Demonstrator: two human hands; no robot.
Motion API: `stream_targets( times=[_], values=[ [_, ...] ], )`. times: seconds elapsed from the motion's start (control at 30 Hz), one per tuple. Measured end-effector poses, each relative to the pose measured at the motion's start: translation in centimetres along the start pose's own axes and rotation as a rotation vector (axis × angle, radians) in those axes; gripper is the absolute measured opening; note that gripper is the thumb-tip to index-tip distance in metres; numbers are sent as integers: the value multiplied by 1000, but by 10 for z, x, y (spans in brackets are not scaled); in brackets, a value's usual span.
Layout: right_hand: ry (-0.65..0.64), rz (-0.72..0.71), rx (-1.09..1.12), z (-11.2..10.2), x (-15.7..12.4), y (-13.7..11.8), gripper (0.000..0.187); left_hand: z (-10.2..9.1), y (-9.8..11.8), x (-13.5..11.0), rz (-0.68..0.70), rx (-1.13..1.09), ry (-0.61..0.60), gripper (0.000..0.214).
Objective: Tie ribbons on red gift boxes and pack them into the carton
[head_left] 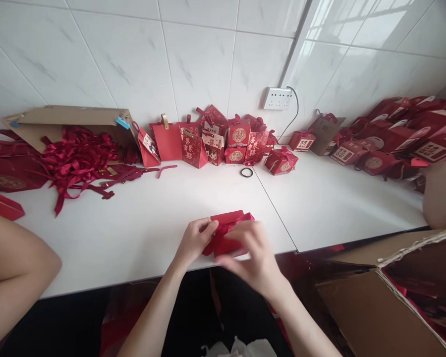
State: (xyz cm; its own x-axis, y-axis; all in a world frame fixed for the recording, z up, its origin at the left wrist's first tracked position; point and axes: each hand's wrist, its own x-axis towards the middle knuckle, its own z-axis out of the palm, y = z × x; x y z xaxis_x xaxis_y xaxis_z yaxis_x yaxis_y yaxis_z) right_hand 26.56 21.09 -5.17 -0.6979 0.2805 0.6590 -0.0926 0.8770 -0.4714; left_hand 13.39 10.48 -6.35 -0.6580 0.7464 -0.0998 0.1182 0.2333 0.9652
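Note:
A small red gift box [227, 217] with a red ribbon across it sits near the front edge of the white table. My left hand [194, 242] pinches the box's left side between thumb and fingers. Over its right side is my right hand [255, 260], blurred by motion, with thumb and fingers spread apart. That hand covers part of the box, so I cannot tell whether its fingertips touch the ribbon.
Loose red ribbons [80, 158] spill from a cardboard box [78, 115] at left. Several finished red boxes and bags [195, 148] line the wall, near a black ring [246, 172]. More boxes pile up at right beside another person's arm [440, 196]. An open carton [353, 307] stands lower right.

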Motion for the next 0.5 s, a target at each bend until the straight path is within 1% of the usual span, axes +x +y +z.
stream_targets(
  times=[0.03,0.07,0.1,0.13,0.23,0.3,0.37,0.43,0.47,0.5],
  values=[
    [-108,-143,-36,2,-3,-6,22,-1,0,0,-2,-7,-13,40],
    [-189,-240,-74,5,-5,-9,21,-2,0,-1,2,-15,-16,40],
    [-227,-287,-110,9,-9,-10,20,-2,0,-1,11,-17,-12,40],
    [-224,-295,-136,13,-12,-8,20,-2,-1,-1,23,-12,-6,40],
    [-130,-262,-104,21,-23,1,23,-1,-3,0,58,20,6,41],
    [-39,-252,-23,21,-27,6,22,0,-4,1,71,43,18,41],
    [45,-234,103,19,-28,8,22,1,-5,2,67,86,25,41],
    [106,-203,230,16,-27,10,21,0,-5,3,57,178,32,41],
    [121,-196,277,14,-27,11,21,0,-5,3,67,244,60,39],
    [131,-201,306,13,-28,12,22,0,-4,3,102,317,114,36]
  ],
)
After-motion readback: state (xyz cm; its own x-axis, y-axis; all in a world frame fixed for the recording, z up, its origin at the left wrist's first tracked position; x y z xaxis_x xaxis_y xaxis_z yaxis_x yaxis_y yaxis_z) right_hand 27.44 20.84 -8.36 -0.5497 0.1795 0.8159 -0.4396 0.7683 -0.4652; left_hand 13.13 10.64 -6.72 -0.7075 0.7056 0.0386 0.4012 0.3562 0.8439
